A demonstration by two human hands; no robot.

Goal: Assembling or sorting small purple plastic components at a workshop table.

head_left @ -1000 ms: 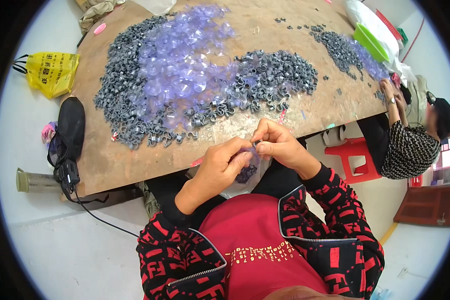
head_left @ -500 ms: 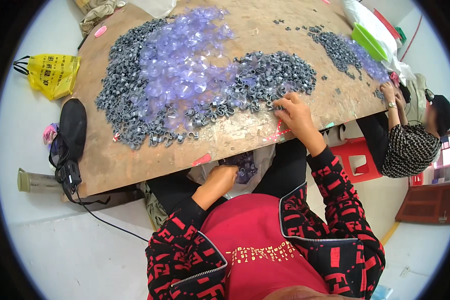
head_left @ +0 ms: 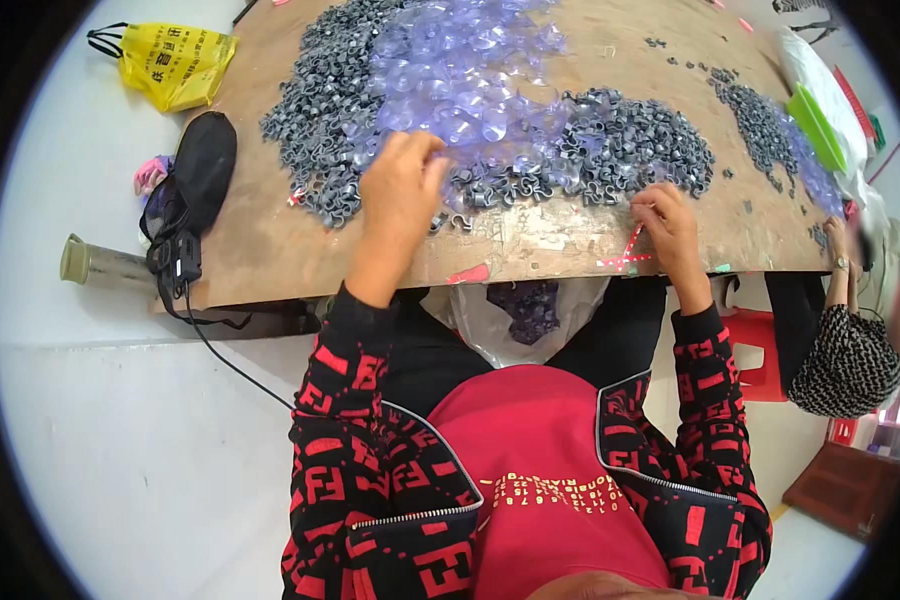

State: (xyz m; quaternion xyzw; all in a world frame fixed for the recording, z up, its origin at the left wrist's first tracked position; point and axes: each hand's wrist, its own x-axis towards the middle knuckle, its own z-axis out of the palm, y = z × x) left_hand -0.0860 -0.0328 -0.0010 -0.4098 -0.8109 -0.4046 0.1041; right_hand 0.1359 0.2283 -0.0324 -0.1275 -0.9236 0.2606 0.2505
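Wooden board (head_left: 270,250) (scuffed) bears grey clips (head_left: 630,150) above pale floor (head_left: 100,430).

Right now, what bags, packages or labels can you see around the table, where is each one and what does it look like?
Yellow plastic bag: on the floor past the table's far left corner, crumpled, with black handles and red print.
Clear plastic bag: hanging under the table's near edge above the lap, with dark pieces inside.
Green flat package: far right of the table, on white bags.

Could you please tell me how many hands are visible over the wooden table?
3: the left hand on the clear suction cups, the right hand by the grey pieces, and a co-worker's hand at the far right edge.
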